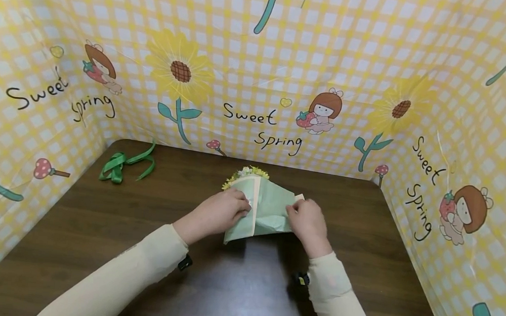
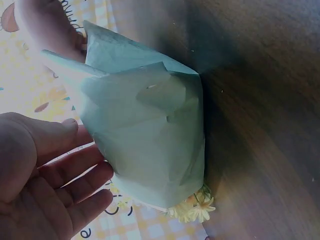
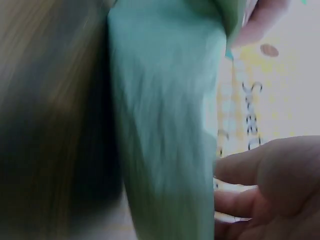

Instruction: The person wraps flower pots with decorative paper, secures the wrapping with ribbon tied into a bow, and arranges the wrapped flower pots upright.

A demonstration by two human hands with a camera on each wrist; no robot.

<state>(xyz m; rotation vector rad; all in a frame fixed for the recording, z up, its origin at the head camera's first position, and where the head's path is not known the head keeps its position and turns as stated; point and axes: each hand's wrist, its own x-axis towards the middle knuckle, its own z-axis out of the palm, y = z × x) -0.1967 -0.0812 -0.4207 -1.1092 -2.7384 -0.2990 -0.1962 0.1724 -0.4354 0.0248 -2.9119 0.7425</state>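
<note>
A small bouquet of yellow and white flowers (image 1: pixel 246 171) lies on the table, wrapped in pale green paper (image 1: pixel 273 204) with a cream strip along one edge. In the left wrist view, yellow flowers (image 2: pixel 200 207) peek out from the end of the wrap. My left hand (image 1: pixel 226 208) rests against the left side of the paper, its fingers (image 2: pixel 82 175) loosely extended and touching the wrap. At the other side my right hand (image 1: pixel 310 224) pinches the right edge of the paper. The stems are hidden inside the wrap, and the right wrist view is blurred.
A loose green ribbon (image 1: pixel 120 165) lies at the back left of the dark wooden table (image 1: pixel 157 294). Yellow checked cloth walls (image 1: pixel 246 78) stand at the back and both sides.
</note>
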